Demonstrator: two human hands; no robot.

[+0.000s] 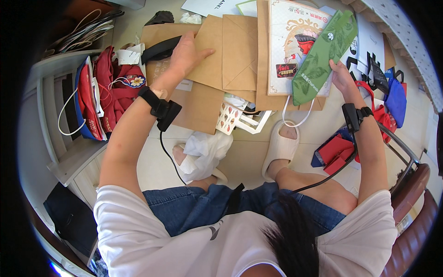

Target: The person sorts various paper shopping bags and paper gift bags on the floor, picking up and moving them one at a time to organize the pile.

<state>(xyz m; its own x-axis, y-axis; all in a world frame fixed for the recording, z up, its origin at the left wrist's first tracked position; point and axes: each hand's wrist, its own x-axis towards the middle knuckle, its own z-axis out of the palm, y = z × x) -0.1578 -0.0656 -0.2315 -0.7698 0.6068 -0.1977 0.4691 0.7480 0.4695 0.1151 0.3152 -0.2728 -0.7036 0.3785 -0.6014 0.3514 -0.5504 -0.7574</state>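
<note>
My left hand (188, 53) is at the left edge of a flattened kraft paper bag (238, 52). Its thumb lies on top, and the fingers appear to go under the edge. My right hand (342, 77) pinches the right side of a green leaf-patterned sleeve (323, 59), thumb on top. That sleeve lies slantwise over a white printed paper bag (277, 41) with a cartoon figure and white cord handles. Beneath the kraft bag is another brown paper bag (200, 107). A black curved strap (162, 49) passes beside my left fingers.
Red fabric bags (114, 86) stand at a grey shelf (65, 149) on the left. A white plastic bag (207, 152) covers part of one slippered foot. On the right are a red box (335, 152), a blue bag (396, 100) and a brown chair (412, 194).
</note>
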